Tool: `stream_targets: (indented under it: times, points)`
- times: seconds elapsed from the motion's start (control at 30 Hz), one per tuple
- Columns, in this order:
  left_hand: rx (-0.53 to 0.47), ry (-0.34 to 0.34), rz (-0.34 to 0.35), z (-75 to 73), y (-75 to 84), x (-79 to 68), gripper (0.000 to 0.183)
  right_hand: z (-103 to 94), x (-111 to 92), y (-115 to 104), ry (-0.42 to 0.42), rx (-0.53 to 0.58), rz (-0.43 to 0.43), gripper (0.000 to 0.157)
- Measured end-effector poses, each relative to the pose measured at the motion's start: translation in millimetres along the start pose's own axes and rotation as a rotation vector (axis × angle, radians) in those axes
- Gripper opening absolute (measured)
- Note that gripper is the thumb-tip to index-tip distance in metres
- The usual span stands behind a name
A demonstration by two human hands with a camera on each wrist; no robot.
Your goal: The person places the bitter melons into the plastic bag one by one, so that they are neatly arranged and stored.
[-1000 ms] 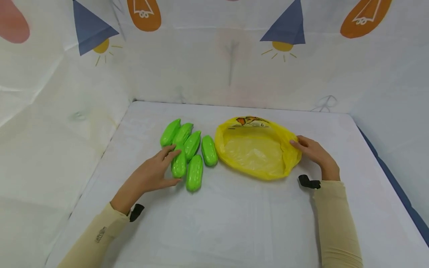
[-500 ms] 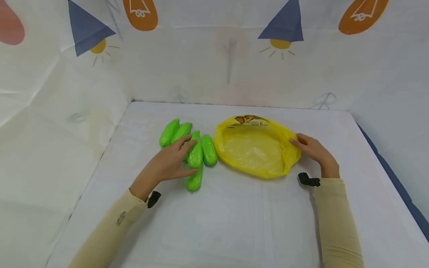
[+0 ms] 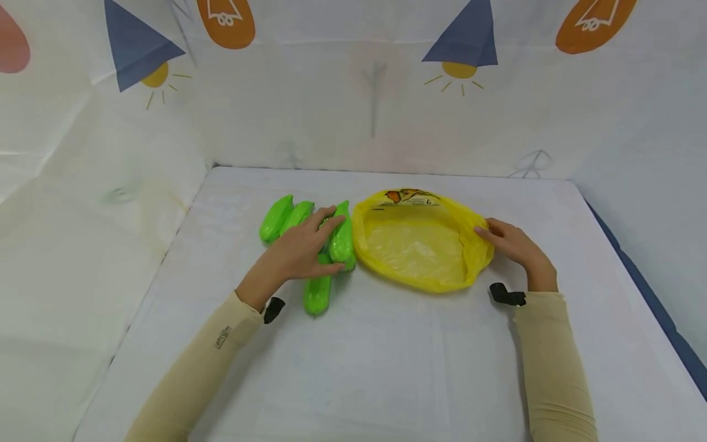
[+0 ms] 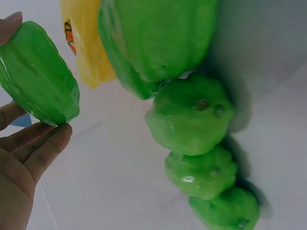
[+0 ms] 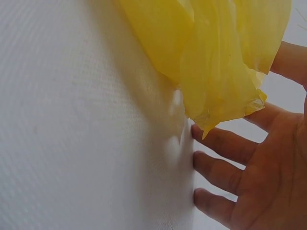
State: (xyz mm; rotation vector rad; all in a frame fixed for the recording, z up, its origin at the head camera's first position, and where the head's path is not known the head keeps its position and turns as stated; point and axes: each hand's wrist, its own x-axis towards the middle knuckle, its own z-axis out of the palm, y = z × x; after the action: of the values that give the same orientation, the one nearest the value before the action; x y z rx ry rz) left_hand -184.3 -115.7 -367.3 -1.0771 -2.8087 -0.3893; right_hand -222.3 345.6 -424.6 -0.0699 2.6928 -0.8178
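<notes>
My left hand (image 3: 293, 252) grips a glossy green ridged gourd (image 3: 340, 236), lifted above the others beside the bag. In the left wrist view, thumb and fingers pinch this gourd (image 4: 41, 72) from either side. Several similar gourds lie on the table, among them a front gourd (image 3: 317, 294) and a far-left gourd (image 3: 276, 220); my hand partly hides the middle ones. A yellow plastic bag (image 3: 472, 264) lies with its mouth spread upward. My right hand (image 3: 519, 248) pinches its right rim between thumb and index finger; the other fingers extend below the bag (image 5: 216, 72).
The white table (image 3: 420, 362) reaches toward me and past both arms. White cloth walls with printed lamp shapes (image 3: 461, 37) rise behind and at the sides. A black wrist mount (image 3: 507, 294) sticks out at each cuff.
My left hand has carried the gripped gourd rightward from the left of the group, over the other gourds, to near the bag's left rim. My right hand keeps its hold on the bag.
</notes>
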Motion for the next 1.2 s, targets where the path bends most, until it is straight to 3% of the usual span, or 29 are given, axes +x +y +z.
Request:
stream_targets:
  times: [0.4, 0.73, 1.2]
  points:
    - [0.004, -0.049, 0.027, 4.5, 7.5, 21.3, 0.089, 0.7, 2.2, 0.8, -0.004, -0.010, -0.007, 0.078]
    - [0.031, -0.086, 0.067, 9.8, 14.5, 48.3, 0.088, 0.1, 2.2, -0.3, -0.010, -0.007, 0.003, 0.080]
    - [-0.028, -0.170, 0.087, 21.3, 21.4, 78.9, 0.087, -0.4, 2.7, 2.7, 0.001, 0.008, 0.008, 0.082]
